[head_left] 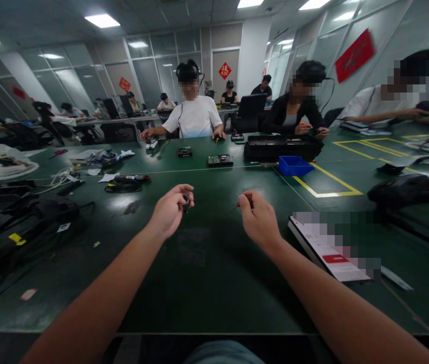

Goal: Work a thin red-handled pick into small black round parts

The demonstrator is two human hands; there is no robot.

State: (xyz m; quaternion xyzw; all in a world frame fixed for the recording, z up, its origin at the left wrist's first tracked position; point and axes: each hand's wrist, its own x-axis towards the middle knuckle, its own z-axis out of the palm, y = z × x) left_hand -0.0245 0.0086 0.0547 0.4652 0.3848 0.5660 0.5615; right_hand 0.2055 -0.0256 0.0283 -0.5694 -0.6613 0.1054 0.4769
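My left hand [169, 211] is closed around a small dark round part [186, 202], pinched at the fingertips; its exact kind is too small to tell. Across from it, my right hand [259, 218] grips a screwdriver [233, 208]. The thin shaft points left toward the other hand, and most of the reddish handle is hidden by my fingers. Both hands are held apart, above the green tabletop [206, 293]. Farther off on the table, beyond the hands, lies a device with an exposed green circuit board [220, 160].
A blue bin [295, 165] stands by a long black casing [284, 147]. To the right lies a white box [331, 253]; at left, black equipment [20, 227] and a bundled cable [125, 183]. A person in a white shirt [195, 117] sits opposite, others alongside.
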